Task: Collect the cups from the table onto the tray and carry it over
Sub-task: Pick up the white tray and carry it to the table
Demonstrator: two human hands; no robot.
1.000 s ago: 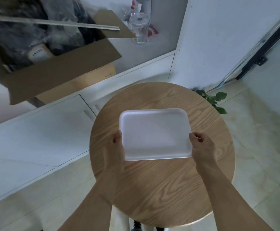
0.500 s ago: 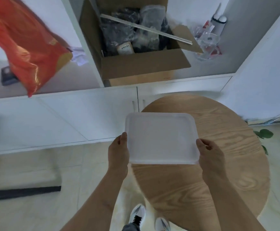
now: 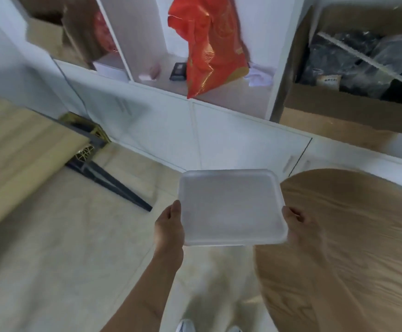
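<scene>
The tray (image 3: 231,207) has swung left, clear of the round table (image 3: 351,248).

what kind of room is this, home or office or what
Probably a lived-in room at home, or a small office used for storage; I can't be sure. White built-in cabinets with open shelves hold a red bag and an open cardboard box, and a round wooden table stands on the tile floor.

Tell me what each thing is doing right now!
Tray: empty, held up off the round table.
Left hand: gripping the tray's left edge.
Right hand: gripping its right edge.
Cardboard box: open, stuffed with dark bags.
Orange bag: crumpled, on the shelf.
</scene>
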